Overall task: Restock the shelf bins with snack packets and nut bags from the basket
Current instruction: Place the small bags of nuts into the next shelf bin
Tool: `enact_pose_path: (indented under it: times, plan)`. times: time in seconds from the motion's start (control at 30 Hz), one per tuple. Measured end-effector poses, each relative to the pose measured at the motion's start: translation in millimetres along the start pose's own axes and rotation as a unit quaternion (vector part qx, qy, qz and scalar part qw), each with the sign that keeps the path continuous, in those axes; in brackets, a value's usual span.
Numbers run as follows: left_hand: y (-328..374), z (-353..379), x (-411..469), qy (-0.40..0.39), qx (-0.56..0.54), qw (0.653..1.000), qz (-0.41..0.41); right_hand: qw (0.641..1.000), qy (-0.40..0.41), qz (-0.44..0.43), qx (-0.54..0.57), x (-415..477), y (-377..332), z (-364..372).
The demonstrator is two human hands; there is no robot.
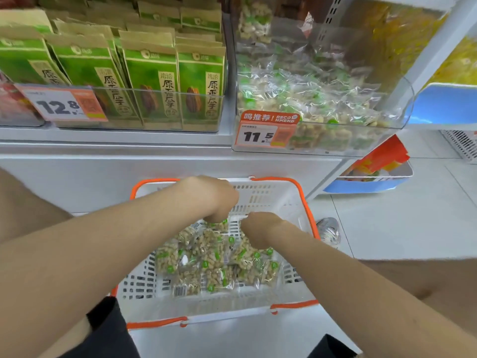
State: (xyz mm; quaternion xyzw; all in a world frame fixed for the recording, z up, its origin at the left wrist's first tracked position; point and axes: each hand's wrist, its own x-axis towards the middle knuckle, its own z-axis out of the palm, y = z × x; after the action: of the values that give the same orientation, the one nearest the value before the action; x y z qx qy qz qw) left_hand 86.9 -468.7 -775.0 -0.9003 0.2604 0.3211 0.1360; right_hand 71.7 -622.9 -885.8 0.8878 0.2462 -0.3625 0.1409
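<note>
Nut packets (214,262) crowd the six-o'clock basket (291,192), unshelved; left hand (216,200) pinches one, right hand (258,228) buries its fingers, grip unclear.

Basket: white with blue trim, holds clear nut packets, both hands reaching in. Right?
No: the head view shows orange trim on the basket, not blue. It is white, holds clear nut packets, and left hand and right hand reach in.

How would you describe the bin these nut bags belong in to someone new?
Look at the white shelf above the basket: on its right sits a clear plastic bin heaped with small transparent nut bags. Unlike the upright green packets to its left, tagged 12.8, it carries an orange tag reading 11.5.
</note>
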Motion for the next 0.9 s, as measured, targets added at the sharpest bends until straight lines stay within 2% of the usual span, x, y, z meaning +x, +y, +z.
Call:
enact_pose_path:
  times: [0.17, 0.27, 0.4, 0.5, 0.7, 0.8, 0.9]
  plan:
    - [12, 8, 16, -0.014, 0.018, 0.999, 0.029, 0.995, -0.096, 0.008, 0.03, 32, -13, 77]
    - [15, 11, 21, -0.008, 0.015, 1.0, 0.026, 0.989, -0.111, 0.043, 0.087, 47, -19, 108]
    - [18, 11, 26, 0.001, 0.002, 1.0, 0.031, 0.984, -0.079, 0.086, 0.131, 59, -20, 125]
    - [17, 12, 29, 0.002, -0.009, 1.0, 0.03, 0.983, -0.046, 0.125, 0.123, 61, -25, 118]
    - [14, 5, 19, -0.017, -0.002, 1.0, 0.024, 0.96, -0.009, 0.11, 0.259, 57, -19, 78]
    - [12, 2, 11, -0.017, -0.006, 1.0, 0.015, 0.942, 0.084, 0.089, 0.311, 44, -7, 51]
    - [7, 0, 4, 0.0, -0.027, 1.0, -0.003, 0.908, 0.186, 0.037, 0.374, 23, 0, 19]
